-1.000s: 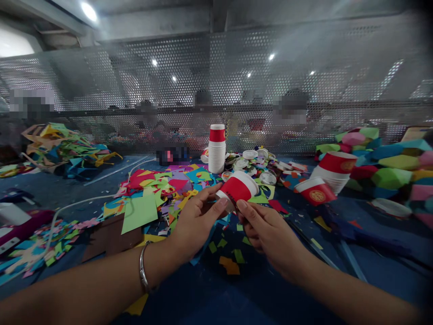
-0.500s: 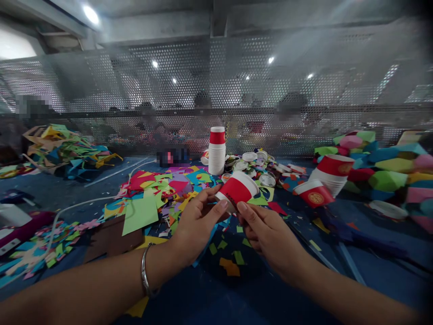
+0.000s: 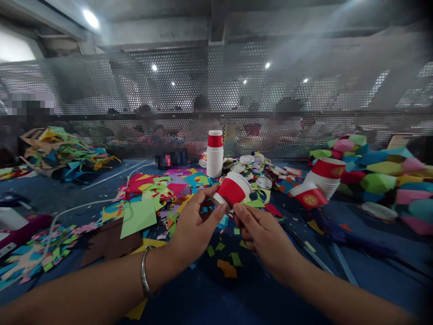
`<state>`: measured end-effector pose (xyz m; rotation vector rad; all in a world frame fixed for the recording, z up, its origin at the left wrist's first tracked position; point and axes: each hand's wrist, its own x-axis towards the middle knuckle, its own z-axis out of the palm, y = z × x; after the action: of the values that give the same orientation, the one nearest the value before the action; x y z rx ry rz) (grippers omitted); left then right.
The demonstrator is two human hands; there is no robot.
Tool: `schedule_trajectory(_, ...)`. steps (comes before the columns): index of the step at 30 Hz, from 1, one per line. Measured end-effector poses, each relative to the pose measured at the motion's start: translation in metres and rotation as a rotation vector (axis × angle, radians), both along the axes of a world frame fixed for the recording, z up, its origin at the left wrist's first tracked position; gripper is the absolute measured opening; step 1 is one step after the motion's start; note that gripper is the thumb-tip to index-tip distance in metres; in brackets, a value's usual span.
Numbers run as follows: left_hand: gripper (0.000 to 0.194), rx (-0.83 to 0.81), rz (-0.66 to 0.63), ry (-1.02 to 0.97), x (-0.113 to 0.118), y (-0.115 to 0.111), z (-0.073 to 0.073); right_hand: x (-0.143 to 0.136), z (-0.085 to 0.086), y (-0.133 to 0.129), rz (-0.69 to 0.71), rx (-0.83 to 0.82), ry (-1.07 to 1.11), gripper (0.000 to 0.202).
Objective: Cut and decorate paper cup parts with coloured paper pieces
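Note:
A red and white paper cup (image 3: pixel 233 188) is tilted between my two hands, its rim toward the upper right. My left hand (image 3: pixel 198 221) has its fingers and thumb around the cup's base end. My right hand (image 3: pixel 260 228) pinches at the cup's lower side with thumb and fingers; the fingertips under the cup are hidden. Beyond the cup, a tall stack of cups (image 3: pixel 215 155) stands upright. Green paper (image 3: pixel 138 218) and many coloured scraps lie left of my hands.
At the right are tilted stacked cups (image 3: pixel 326 176), a single cup (image 3: pixel 309 195), a dark blue glue gun (image 3: pixel 358 239) and coloured paper shapes (image 3: pixel 380 183). Round lids (image 3: pixel 246 160) are piled behind. A white cable (image 3: pixel 54 225) runs at the left.
The cup and both hands appear slightly farther left, still joined in much the same hold. The whole view has shifted a little.

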<state>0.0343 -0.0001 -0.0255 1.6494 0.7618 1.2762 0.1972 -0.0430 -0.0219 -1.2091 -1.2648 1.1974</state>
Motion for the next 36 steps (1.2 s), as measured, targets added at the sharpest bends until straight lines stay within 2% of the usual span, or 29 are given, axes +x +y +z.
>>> schedule_trajectory(4,0.049,0.087,0.092,0.114,-0.001,-0.002,0.001,-0.001,0.000,-0.001,-0.006,-0.011,0.004,0.064)
schedule_trajectory(6,0.050,0.055,0.070,0.095,-0.001,-0.002,0.002,-0.001,0.001,-0.002,-0.002,-0.008,0.005,0.064)
schedule_trajectory(10,0.052,-0.163,-0.052,-0.136,0.003,0.002,0.002,0.001,0.003,-0.002,0.008,0.004,0.013,0.063)
schedule_trajectory(13,0.030,-0.376,-0.158,-0.318,0.006,0.004,0.002,0.002,0.002,-0.001,0.016,0.013,0.012,0.060)
schedule_trajectory(16,0.022,-0.458,-0.239,-0.367,0.008,0.006,0.001,0.003,0.001,0.000,0.019,0.011,0.005,0.059)
schedule_trajectory(21,0.021,-0.401,-0.246,-0.337,0.006,0.005,0.000,0.003,0.001,0.002,0.027,-0.002,-0.009,0.059)
schedule_trajectory(27,0.029,-0.347,-0.268,-0.280,0.005,0.002,0.002,0.004,0.001,-0.002,0.033,-0.010,-0.009,0.060)
schedule_trajectory(36,0.040,-0.245,-0.144,-0.155,0.002,0.008,-0.002,0.003,0.003,-0.002,0.035,-0.008,-0.027,0.061)
